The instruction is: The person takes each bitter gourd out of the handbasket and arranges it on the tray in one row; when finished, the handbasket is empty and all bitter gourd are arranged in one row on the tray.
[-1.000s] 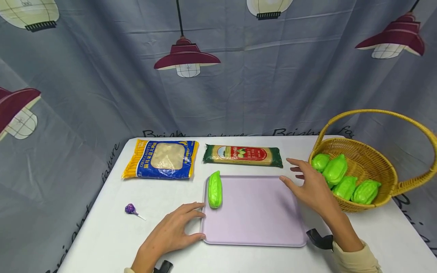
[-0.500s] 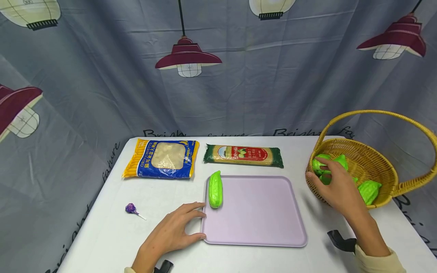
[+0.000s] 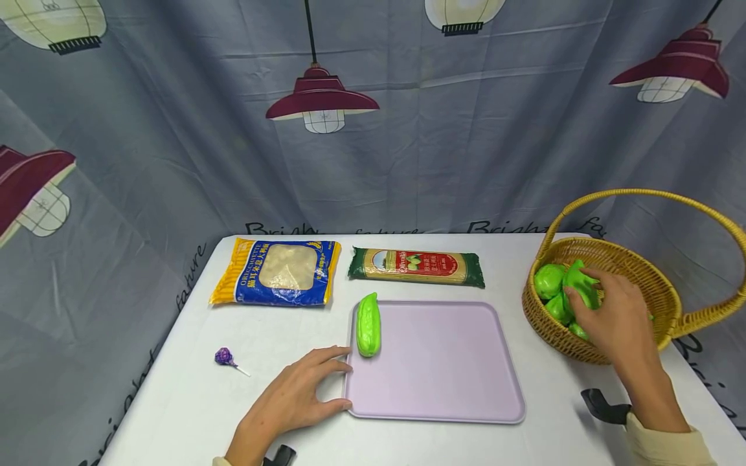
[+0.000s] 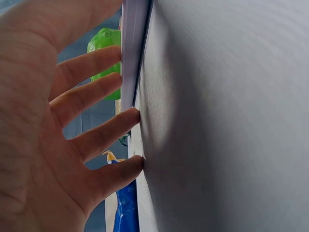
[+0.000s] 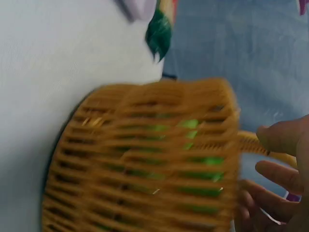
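Note:
My left hand (image 3: 294, 395) rests at the left edge of the pale purple tray (image 3: 443, 362), fingers spread and fingertips touching the rim. In the left wrist view its fingers (image 4: 96, 87) are fairly straight. One long green bitter melon (image 3: 368, 325) lies on the tray's left side. At the right, my right hand (image 3: 620, 317) reaches into the wicker basket (image 3: 553, 333) and holds another bitter melon (image 3: 578, 283) between thumb and fingers. Several more green ones, such as this melon (image 3: 549, 280), lie below and beside it. The basket wall hides that grasp in the right wrist view.
Behind the tray lie a blue and yellow pasta bag (image 3: 285, 272) and a green spaghetti pack (image 3: 416, 266). A purple lollipop (image 3: 224, 356) lies on the white table (image 3: 175, 388) at left. The basket's tall handle (image 3: 641, 192) arches over its opening.
My right hand has moved from above the tray's right edge into the basket, and now grips a bitter melon, which has tilted. The left hand stays at the tray edge.

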The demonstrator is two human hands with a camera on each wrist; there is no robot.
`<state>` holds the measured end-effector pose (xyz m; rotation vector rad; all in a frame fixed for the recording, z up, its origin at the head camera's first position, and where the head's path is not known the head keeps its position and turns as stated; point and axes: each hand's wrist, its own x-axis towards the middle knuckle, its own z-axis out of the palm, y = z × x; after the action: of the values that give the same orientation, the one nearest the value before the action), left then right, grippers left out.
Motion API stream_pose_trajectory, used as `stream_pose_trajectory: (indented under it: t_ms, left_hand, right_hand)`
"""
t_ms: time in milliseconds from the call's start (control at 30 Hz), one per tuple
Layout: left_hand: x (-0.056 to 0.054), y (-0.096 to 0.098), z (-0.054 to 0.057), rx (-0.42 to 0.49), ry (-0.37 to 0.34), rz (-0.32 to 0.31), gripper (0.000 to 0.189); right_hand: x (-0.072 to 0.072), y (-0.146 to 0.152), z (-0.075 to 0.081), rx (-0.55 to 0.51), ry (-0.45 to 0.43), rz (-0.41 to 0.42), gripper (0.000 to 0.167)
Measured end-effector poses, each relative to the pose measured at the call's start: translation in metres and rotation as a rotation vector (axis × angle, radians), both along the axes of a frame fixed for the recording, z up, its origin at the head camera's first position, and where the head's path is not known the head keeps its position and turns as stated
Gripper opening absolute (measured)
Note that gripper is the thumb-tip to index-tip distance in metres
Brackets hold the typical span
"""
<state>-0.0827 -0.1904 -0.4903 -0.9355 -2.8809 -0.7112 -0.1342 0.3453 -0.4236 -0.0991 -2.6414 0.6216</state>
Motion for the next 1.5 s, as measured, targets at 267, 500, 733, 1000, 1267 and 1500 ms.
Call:
stream_pose_trajectory:
  t_ms: [267,500,733,1000,1267,1500]
  left_hand:
    - [0.0,0.0,-0.001,0.002,0.003,-0.006,0.051]
    - [0.0,0.0,0.0,-0.002,-0.01,-0.001,0.051]
    - [0.0,0.001,0.0,0.003,0.013,-0.005,0.05]
    - [-0.001,0.002,-0.001,-0.006,0.018,-0.008,0.05]
    - [-0.001,0.002,0.0,-0.01,0.008,-0.007,0.05]
    - [-0.001,0.002,0.001,-0.006,-0.011,-0.005,0.049]
  right_hand:
    - [-0.003,0.013,-0.005,0.038,-0.147,-0.081,0.065]
    - [-0.003,0.021,-0.001,0.057,-0.253,-0.084,0.078]
    - [-0.005,0.027,0.007,0.073,-0.305,-0.057,0.088]
    - [-0.004,0.024,0.01,0.036,-0.295,-0.018,0.09]
    - [0.006,0.011,0.02,0.004,-0.171,0.015,0.087]
    - [0.011,-0.006,0.031,-0.017,-0.128,0.029,0.088]
